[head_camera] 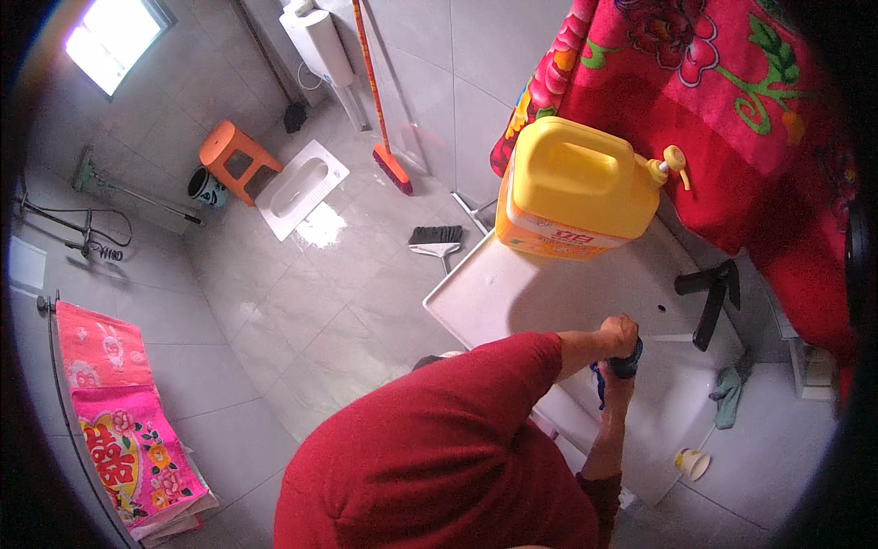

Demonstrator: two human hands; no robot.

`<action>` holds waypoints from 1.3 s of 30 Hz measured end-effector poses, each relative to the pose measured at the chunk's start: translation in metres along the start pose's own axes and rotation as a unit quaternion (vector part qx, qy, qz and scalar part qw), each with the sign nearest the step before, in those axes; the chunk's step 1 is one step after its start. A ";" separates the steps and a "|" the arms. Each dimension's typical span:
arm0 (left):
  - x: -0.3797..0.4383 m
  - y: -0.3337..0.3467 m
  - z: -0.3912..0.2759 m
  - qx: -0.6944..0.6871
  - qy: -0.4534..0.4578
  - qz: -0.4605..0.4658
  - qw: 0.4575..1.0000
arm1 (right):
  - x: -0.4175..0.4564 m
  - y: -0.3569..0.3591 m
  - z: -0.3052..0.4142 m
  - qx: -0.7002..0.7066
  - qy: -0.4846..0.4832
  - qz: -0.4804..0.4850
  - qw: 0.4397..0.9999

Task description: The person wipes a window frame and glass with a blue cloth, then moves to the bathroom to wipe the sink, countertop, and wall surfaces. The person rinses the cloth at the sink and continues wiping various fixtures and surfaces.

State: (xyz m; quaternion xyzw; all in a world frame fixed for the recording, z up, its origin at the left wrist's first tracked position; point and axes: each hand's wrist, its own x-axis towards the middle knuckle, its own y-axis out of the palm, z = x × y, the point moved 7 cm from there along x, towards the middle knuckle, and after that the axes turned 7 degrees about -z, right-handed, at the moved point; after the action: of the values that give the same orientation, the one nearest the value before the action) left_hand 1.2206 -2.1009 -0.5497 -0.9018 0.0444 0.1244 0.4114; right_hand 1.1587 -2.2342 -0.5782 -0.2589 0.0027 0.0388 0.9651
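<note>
Over the white sink basin (675, 412), my left hand (621, 333) and my right hand (616, 381) are close together. Both grip a bunched dark blue cloth (625, 365), and a loose end hangs beside my right wrist. My fingers hide much of it. Dark red sleeves cover my upper arms. A black faucet (713, 298) rises to the right of my hands. On the white sloped counter (473, 302) beyond my left hand stands a large yellow jug (576, 192) with a pump top; its label bears writing.
A green cloth (727, 398) and a tipped paper cup (693, 464) lie right of the basin. Red floral fabric (686, 123) hangs behind the jug. Across the tiled floor are a broom (392, 168), a brush head (436, 237), an orange stool (236, 158) and a squat toilet (302, 189). Towels (130, 439) hang left.
</note>
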 end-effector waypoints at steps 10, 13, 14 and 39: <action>-0.020 -0.027 0.024 -0.720 -0.002 0.230 0.654 | -0.057 0.004 0.125 0.723 0.345 0.237 0.550; -0.047 -0.041 -0.024 -0.822 0.077 0.306 0.475 | -0.068 0.015 0.155 0.773 0.308 0.252 0.494; -0.049 -0.047 -0.034 -0.829 0.118 0.307 0.453 | -0.071 0.020 0.161 0.783 0.312 0.250 0.477; -0.021 -0.033 -0.018 -0.141 -0.007 -0.101 0.985 | -0.016 0.012 0.065 -0.345 -0.011 0.024 0.938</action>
State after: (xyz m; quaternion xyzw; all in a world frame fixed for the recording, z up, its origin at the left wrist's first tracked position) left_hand 1.2095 -2.0930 -0.5091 -0.9499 -0.0679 0.0934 0.2905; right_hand 1.1411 -2.1924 -0.5271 -0.5751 -0.0153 0.0631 0.8155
